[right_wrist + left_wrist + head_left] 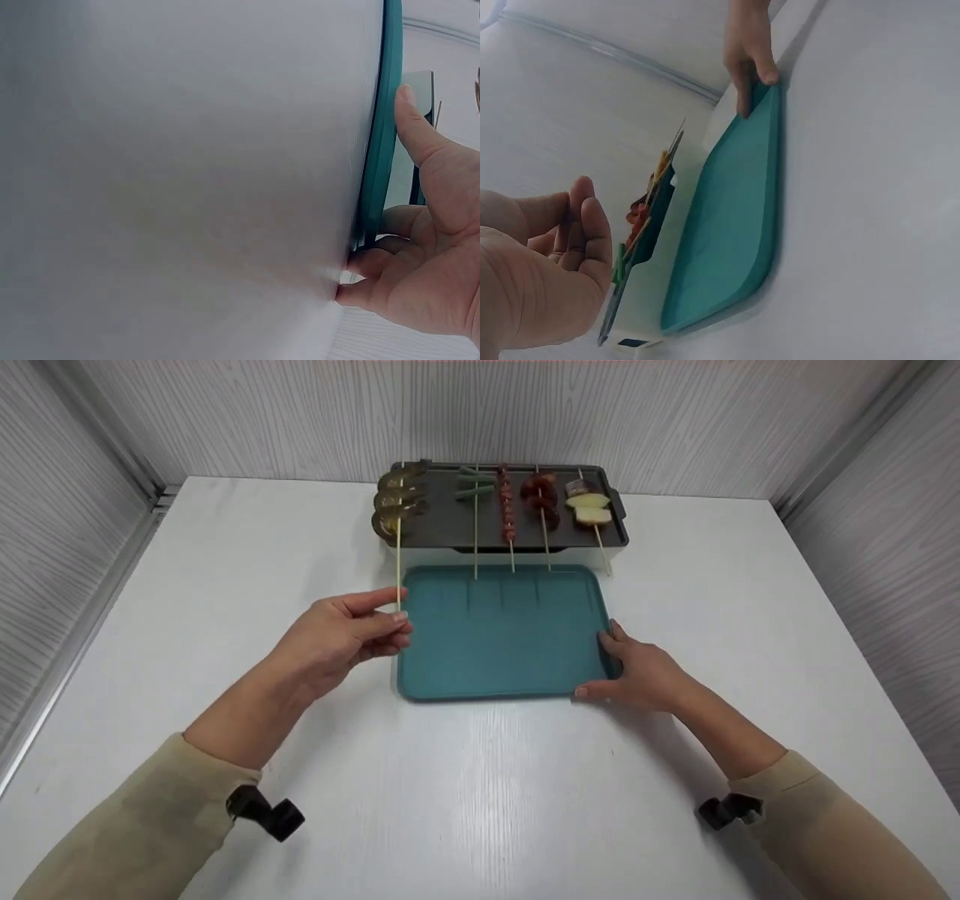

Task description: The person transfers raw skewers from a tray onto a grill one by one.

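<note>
Between thumb and fingers, my left hand (pixel 337 634) pinches the bare lower end of a wooden skewer of shrimp (pixel 400 500). The three shrimp lie over the left end of a black griddle (pixel 448 526). In the left wrist view the fingers of that hand (pixel 555 262) are bent, and the stick is hidden. My right hand (pixel 649 675) grips the near right corner of a teal tray (pixel 502 645), thumb at the near rim and fingers along the right side. The right wrist view shows its thumb and fingers (pixel 386 264) around the tray's edge.
Other skewers lie across the griddle: green vegetable pieces (pixel 477 484), a row of small red pieces (pixel 507 506), dark red curled pieces (pixel 541 499) and pale slices (pixel 591 514). Their sticks overhang the tray's side. White wood-grain walls (pixel 285 420) surround the white table (pixel 480 787).
</note>
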Demonstrator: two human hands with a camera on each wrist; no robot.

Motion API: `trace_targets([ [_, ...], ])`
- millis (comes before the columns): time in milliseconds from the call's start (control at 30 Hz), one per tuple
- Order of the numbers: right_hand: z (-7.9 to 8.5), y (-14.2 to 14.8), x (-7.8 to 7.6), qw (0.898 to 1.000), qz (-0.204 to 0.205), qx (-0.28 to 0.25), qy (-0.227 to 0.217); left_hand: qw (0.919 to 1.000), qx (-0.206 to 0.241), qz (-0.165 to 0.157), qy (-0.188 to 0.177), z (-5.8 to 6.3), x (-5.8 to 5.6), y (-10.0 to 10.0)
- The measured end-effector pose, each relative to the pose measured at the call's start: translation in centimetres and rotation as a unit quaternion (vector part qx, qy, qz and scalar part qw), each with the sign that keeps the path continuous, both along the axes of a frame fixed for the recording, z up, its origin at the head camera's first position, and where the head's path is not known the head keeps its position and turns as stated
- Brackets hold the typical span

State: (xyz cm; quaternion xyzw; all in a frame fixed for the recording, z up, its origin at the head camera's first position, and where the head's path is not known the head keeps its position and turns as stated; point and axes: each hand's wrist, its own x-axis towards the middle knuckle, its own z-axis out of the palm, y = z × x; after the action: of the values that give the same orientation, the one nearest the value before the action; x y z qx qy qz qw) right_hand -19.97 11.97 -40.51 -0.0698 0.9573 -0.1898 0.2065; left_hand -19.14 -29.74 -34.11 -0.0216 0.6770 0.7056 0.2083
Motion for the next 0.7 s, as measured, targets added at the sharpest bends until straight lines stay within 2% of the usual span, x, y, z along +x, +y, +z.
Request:
trace_targets([
  [200, 0.0, 0.0, 0.1, 1.000, -0.004, 0.001, 0.003, 0.9996, 0.011, 0.020, -0.016, 0.3, -3.7, 0.1],
  [367, -0.1, -0.1, 0.1, 1.000, -0.006, -0.004, 0.003, 0.9989, 0.020, 0.033, -0.026, -0.3, -6.3, 0.8],
  [533, -0.1, 0.0, 0.2, 1.000, 0.001, -0.007, 0.008, 0.9988, 0.017, 0.035, -0.031, -1.2, -8.1, 1.3],
  [700, -0.1, 0.1, 0.2, 1.000, 0.004, -0.012, 0.010, 0.9985, -0.004, 0.036, -0.041, -2.1, -9.5, 1.5],
])
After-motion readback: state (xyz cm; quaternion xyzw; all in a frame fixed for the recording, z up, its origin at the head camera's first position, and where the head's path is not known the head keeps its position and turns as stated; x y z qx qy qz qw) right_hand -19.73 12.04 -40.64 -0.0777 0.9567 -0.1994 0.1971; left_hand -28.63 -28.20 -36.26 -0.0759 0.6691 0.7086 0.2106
